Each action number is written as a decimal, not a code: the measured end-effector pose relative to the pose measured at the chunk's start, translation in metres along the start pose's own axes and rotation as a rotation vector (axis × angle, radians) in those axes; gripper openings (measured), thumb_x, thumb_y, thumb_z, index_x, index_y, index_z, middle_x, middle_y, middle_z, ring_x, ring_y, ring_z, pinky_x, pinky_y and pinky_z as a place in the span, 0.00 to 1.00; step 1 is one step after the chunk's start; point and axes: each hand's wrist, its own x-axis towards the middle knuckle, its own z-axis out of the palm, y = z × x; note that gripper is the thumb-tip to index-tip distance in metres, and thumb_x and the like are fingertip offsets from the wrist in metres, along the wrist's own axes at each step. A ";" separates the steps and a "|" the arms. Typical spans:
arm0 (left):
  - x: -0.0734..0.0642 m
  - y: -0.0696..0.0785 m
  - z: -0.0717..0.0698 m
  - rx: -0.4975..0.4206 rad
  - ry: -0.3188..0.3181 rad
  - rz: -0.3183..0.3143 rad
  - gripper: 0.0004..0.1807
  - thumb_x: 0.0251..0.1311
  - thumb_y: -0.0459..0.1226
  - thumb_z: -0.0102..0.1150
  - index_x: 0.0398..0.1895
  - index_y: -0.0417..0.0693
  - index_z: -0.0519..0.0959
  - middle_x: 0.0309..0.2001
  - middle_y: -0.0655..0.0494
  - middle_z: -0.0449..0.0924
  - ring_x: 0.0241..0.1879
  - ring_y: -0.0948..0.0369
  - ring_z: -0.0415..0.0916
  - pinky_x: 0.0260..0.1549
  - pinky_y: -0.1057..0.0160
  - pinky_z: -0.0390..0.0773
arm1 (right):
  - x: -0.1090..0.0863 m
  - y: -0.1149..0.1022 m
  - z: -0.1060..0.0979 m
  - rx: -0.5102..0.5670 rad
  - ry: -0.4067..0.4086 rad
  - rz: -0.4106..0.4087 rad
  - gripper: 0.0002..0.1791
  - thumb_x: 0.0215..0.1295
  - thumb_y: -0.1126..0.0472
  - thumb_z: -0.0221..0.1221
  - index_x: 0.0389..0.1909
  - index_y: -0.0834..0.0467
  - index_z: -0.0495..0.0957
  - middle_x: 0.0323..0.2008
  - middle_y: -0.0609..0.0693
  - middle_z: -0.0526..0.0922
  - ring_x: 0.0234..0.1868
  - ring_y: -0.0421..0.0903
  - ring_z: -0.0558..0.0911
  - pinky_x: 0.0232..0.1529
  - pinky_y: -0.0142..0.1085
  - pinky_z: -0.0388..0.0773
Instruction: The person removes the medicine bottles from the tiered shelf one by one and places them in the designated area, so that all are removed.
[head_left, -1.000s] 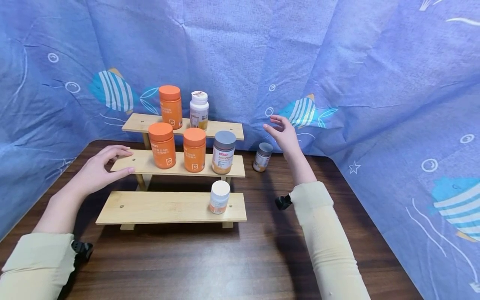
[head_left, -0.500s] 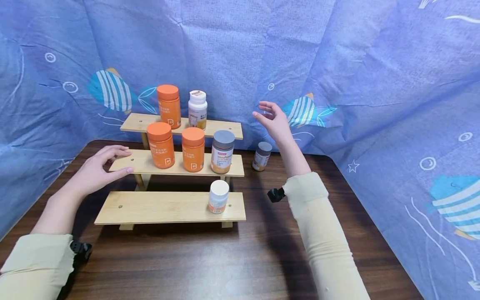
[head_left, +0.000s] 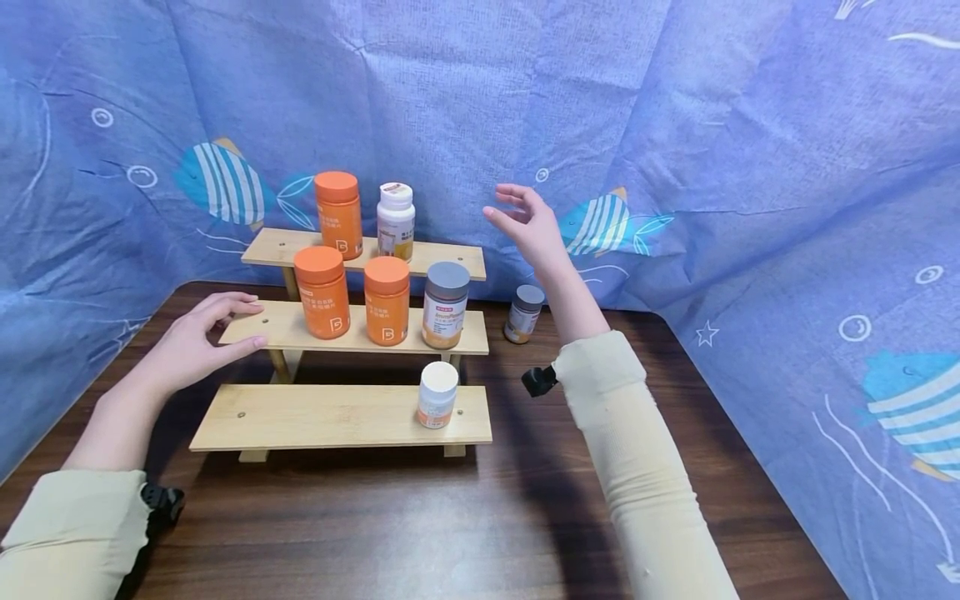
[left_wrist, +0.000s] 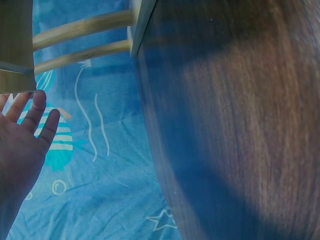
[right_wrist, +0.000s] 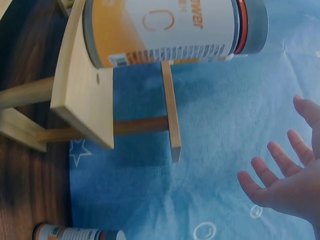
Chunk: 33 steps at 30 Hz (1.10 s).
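My left hand (head_left: 191, 337) holds the left end of the middle board of a three-tier wooden display shelf (head_left: 330, 417), thumb at the front edge and fingers toward the back. In the left wrist view, its fingertips (left_wrist: 39, 97) meet the board's edge. My right hand (head_left: 528, 225) is raised, loosely curved and holding nothing, right of the top tier. Orange bottles (head_left: 324, 296) (head_left: 387, 304) and a grey-capped bottle (head_left: 446, 308) stand on the middle tier. Up top are another orange bottle (head_left: 339, 217) and a white bottle (head_left: 396, 221). A small white bottle (head_left: 437, 396) occupies the lowest tier's right side.
A small grey-capped bottle (head_left: 523, 315) stands on the dark wooden table (head_left: 322, 525), right of the shelf and left of my right forearm. Blue fish-patterned cloth (head_left: 465, 100) hangs behind and along both sides.
My right hand has moved left and upward, from beyond the small grey-capped bottle toward the top tier. My left hand stays at the middle board; the bottles keep their places.
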 end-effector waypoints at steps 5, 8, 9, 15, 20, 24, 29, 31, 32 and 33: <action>0.000 0.000 0.000 0.004 0.001 0.000 0.26 0.52 0.44 0.69 0.55 0.49 0.76 0.61 0.48 0.68 0.47 0.66 0.62 0.40 0.69 0.59 | 0.004 -0.008 0.010 0.007 -0.017 -0.017 0.31 0.59 0.51 0.64 0.62 0.53 0.69 0.62 0.50 0.71 0.60 0.46 0.71 0.59 0.44 0.68; -0.001 -0.001 0.000 0.002 0.005 0.002 0.26 0.52 0.43 0.69 0.55 0.49 0.76 0.61 0.49 0.68 0.47 0.68 0.62 0.40 0.70 0.59 | 0.007 -0.011 0.016 0.005 -0.035 -0.024 0.31 0.59 0.50 0.64 0.63 0.53 0.68 0.63 0.49 0.71 0.60 0.45 0.71 0.59 0.43 0.68; -0.001 -0.001 0.000 0.002 0.007 0.003 0.26 0.52 0.43 0.69 0.55 0.49 0.76 0.61 0.49 0.68 0.47 0.69 0.62 0.40 0.71 0.59 | 0.007 -0.013 0.018 0.006 -0.040 -0.028 0.31 0.59 0.50 0.64 0.63 0.53 0.68 0.63 0.49 0.71 0.60 0.45 0.71 0.59 0.43 0.69; -0.001 -0.001 0.001 -0.004 0.006 0.004 0.26 0.52 0.44 0.69 0.55 0.49 0.76 0.61 0.50 0.68 0.47 0.72 0.61 0.41 0.72 0.59 | 0.010 -0.020 0.031 0.002 -0.070 -0.029 0.31 0.58 0.49 0.64 0.63 0.50 0.69 0.62 0.45 0.72 0.62 0.47 0.71 0.58 0.43 0.69; 0.000 -0.002 0.001 -0.001 0.002 0.001 0.26 0.52 0.44 0.69 0.55 0.50 0.76 0.61 0.50 0.67 0.48 0.67 0.62 0.41 0.70 0.60 | 0.013 -0.026 0.043 0.001 -0.101 -0.038 0.31 0.59 0.49 0.64 0.63 0.50 0.68 0.63 0.46 0.70 0.63 0.49 0.69 0.58 0.44 0.70; -0.001 -0.001 0.000 -0.001 -0.005 -0.001 0.26 0.52 0.44 0.69 0.55 0.49 0.76 0.61 0.49 0.67 0.49 0.60 0.64 0.41 0.70 0.60 | 0.017 -0.028 0.052 0.000 -0.133 -0.034 0.32 0.59 0.49 0.63 0.64 0.50 0.67 0.63 0.46 0.70 0.64 0.49 0.68 0.58 0.44 0.69; -0.002 0.001 0.000 0.000 -0.013 -0.006 0.26 0.52 0.44 0.69 0.55 0.48 0.76 0.61 0.48 0.66 0.50 0.55 0.65 0.40 0.70 0.60 | 0.022 -0.029 0.063 -0.005 -0.156 -0.020 0.32 0.59 0.49 0.64 0.64 0.48 0.67 0.63 0.46 0.70 0.63 0.47 0.69 0.57 0.43 0.70; -0.002 0.001 0.000 0.006 -0.009 -0.009 0.26 0.52 0.44 0.68 0.55 0.49 0.76 0.62 0.49 0.67 0.49 0.56 0.65 0.40 0.70 0.60 | 0.024 -0.029 0.066 -0.017 -0.159 -0.015 0.32 0.59 0.48 0.64 0.64 0.47 0.67 0.63 0.46 0.70 0.62 0.47 0.69 0.57 0.43 0.70; -0.002 0.000 0.001 0.010 -0.008 -0.011 0.26 0.52 0.44 0.68 0.55 0.49 0.76 0.62 0.49 0.67 0.49 0.57 0.65 0.40 0.70 0.60 | 0.025 -0.029 0.068 -0.024 -0.161 -0.015 0.31 0.59 0.48 0.64 0.63 0.47 0.68 0.63 0.46 0.70 0.62 0.47 0.69 0.57 0.43 0.70; -0.002 0.000 0.001 0.009 -0.008 -0.010 0.26 0.52 0.44 0.68 0.55 0.49 0.76 0.62 0.49 0.67 0.49 0.57 0.64 0.41 0.70 0.60 | 0.026 -0.028 0.070 -0.029 -0.165 -0.014 0.32 0.59 0.48 0.64 0.64 0.47 0.68 0.63 0.46 0.70 0.63 0.48 0.69 0.57 0.43 0.69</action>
